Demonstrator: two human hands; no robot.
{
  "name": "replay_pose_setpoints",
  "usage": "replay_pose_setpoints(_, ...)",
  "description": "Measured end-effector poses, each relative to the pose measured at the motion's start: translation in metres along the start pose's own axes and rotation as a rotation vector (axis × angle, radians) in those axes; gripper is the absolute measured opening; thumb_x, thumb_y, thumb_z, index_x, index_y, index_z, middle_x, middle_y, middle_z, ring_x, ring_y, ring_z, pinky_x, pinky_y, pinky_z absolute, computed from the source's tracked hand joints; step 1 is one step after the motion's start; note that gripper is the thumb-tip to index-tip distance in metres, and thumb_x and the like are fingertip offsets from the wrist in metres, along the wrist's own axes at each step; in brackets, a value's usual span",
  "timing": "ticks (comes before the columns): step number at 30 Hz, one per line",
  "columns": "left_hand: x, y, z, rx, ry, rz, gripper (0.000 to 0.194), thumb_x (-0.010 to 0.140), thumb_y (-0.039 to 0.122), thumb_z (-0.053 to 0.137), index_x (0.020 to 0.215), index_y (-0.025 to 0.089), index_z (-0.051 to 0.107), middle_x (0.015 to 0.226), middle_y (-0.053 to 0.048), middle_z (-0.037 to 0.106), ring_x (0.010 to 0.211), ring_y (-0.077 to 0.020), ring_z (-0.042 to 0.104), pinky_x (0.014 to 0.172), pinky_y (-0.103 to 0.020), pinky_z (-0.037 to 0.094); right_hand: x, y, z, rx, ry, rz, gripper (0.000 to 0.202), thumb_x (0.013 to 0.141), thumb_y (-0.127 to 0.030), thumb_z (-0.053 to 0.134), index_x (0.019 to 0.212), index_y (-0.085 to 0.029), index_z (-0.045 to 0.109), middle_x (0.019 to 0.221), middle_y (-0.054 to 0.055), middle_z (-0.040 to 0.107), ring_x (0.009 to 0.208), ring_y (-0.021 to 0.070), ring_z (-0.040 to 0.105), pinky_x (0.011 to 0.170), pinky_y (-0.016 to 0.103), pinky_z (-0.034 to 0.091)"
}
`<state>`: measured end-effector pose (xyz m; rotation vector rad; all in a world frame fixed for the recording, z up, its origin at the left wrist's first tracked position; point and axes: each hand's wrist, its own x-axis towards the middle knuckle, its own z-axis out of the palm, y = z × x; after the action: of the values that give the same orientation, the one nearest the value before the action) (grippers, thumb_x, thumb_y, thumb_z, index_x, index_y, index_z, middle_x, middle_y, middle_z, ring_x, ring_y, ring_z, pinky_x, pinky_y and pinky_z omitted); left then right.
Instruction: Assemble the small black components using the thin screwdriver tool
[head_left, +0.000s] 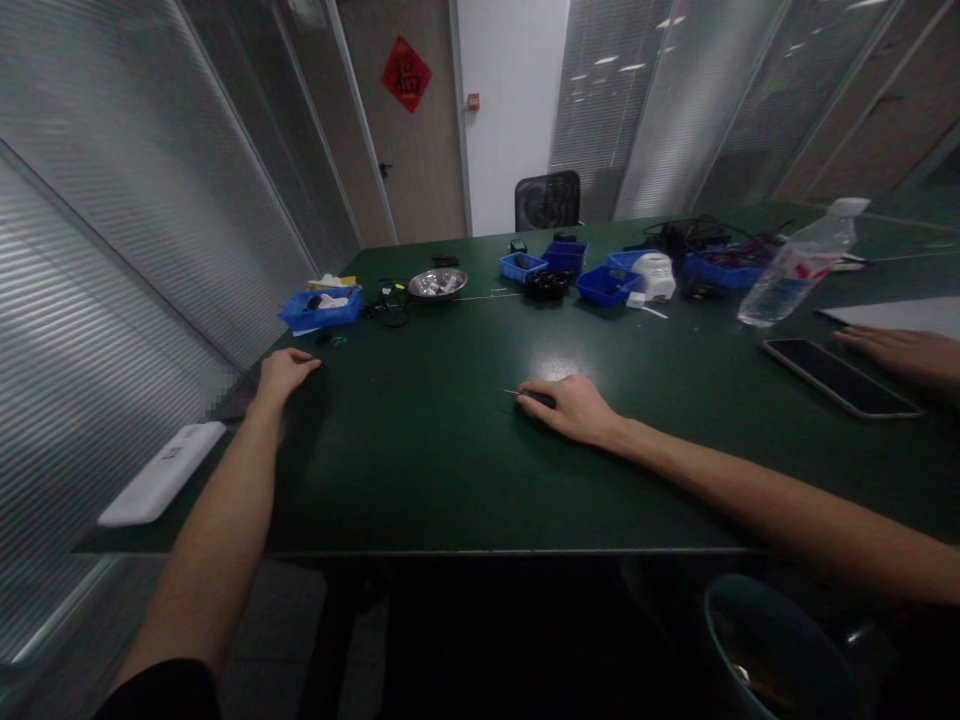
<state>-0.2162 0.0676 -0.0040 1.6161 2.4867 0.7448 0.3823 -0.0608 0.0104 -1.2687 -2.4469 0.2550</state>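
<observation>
My right hand [571, 408] gripped a small dark tool [538, 399] low over the green tabletop [405, 450]; my left hand [286, 372] was near the blue basket [321, 308], its fingers bunched, grip unclear.

Slim tool [539, 399] in right hand [576, 408]

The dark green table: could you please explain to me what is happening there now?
A person sits or stands at the dark green table. Their right hand has a grip on a small dark tool with a thin tip. The left hand is just in front of a blue plastic basket; whether it holds anything is unclear. On the right, another person's hand rests beside a black-screened phone.
</observation>
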Motion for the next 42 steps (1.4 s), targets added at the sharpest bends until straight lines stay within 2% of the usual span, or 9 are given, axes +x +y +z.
replay_pose_setpoints(4, -0.003, 0.002, -0.002, 0.009, 0.013, -0.011, 0.031, 0.079, 0.046, 0.080, 0.096, 0.020, 0.081, 0.103, -0.013, 0.080, 0.098, -0.0333, 0.074, 0.091, -0.042, 0.057, 0.000, 0.000, 0.000, 0.003, -0.001, 0.005, 0.045, 0.108, -0.051, 0.049, 0.130, -0.022, 0.077, 0.096, 0.006, 0.082, 0.073, 0.0200, 0.072, 0.070, 0.032, 0.050)
replay_pose_setpoints(10, -0.004, 0.002, -0.001, 0.024, 0.019, 0.013, 0.035, 0.078, 0.049, 0.081, 0.098, 0.020, 0.081, 0.103, -0.014, 0.080, 0.099, -0.0352, 0.074, 0.093, -0.044, 0.057, 0.000, -0.001, 0.000, 0.008, 0.009, 0.000, 0.046, 0.108, -0.051, 0.049, 0.130, -0.022, 0.077, 0.094, 0.007, 0.082, 0.070, 0.0196, 0.071, 0.071, 0.032, 0.051)
replay_pose_setpoints(17, 0.000, -0.002, 0.001, 0.042, 0.001, 0.027, 0.036, 0.080, 0.052, 0.077, 0.097, 0.020, 0.082, 0.101, -0.015, 0.080, 0.097, -0.0353, 0.074, 0.089, -0.042, 0.057, 0.000, -0.001, 0.000, 0.001, 0.005, -0.001, 0.045, 0.108, -0.051, 0.049, 0.130, -0.023, 0.077, 0.096, 0.006, 0.082, 0.072, 0.0201, 0.072, 0.071, 0.032, 0.051)
replay_pose_setpoints(25, -0.005, 0.003, 0.000, 0.054, 0.005, 0.053, 0.035, 0.085, 0.048, 0.073, 0.105, 0.021, 0.080, 0.108, -0.014, 0.080, 0.102, -0.0354, 0.073, 0.092, -0.042, 0.056, 0.000, 0.000, 0.001, -0.001, 0.005, -0.001, 0.045, 0.108, -0.051, 0.049, 0.130, -0.023, 0.077, 0.097, 0.006, 0.082, 0.071, 0.0194, 0.071, 0.071, 0.032, 0.050)
replay_pose_setpoints(31, -0.012, 0.010, 0.004, 0.104, 0.042, 0.090, 0.045, 0.088, 0.058, 0.069, 0.105, 0.018, 0.080, 0.109, -0.018, 0.079, 0.105, -0.0389, 0.072, 0.094, -0.045, 0.055, 0.000, 0.000, 0.000, 0.008, -0.004, -0.002, 0.047, 0.108, -0.051, 0.048, 0.132, -0.023, 0.076, 0.095, 0.007, 0.082, 0.071, 0.0202, 0.072, 0.072, 0.032, 0.051)
replay_pose_setpoints(38, -0.015, 0.017, 0.008, 0.121, 0.043, 0.076, 0.036, 0.086, 0.044, 0.071, 0.110, 0.018, 0.079, 0.110, -0.016, 0.079, 0.105, -0.0374, 0.073, 0.091, -0.043, 0.056, 0.000, -0.001, 0.001, -0.010, 0.009, 0.001, 0.047, 0.108, -0.052, 0.048, 0.131, -0.023, 0.077, 0.096, 0.007, 0.083, 0.071, 0.0206, 0.072, 0.070, 0.032, 0.051)
replay_pose_setpoints(42, -0.020, 0.019, 0.008, 0.116, 0.083, 0.100, 0.037, 0.083, 0.035, 0.072, 0.116, 0.020, 0.077, 0.109, -0.015, 0.079, 0.105, -0.0372, 0.073, 0.091, -0.043, 0.056, 0.000, -0.002, 0.000, 0.000, 0.011, 0.005, 0.047, 0.108, -0.052, 0.048, 0.130, -0.023, 0.077, 0.095, 0.007, 0.082, 0.070, 0.0204, 0.072, 0.071, 0.033, 0.052)
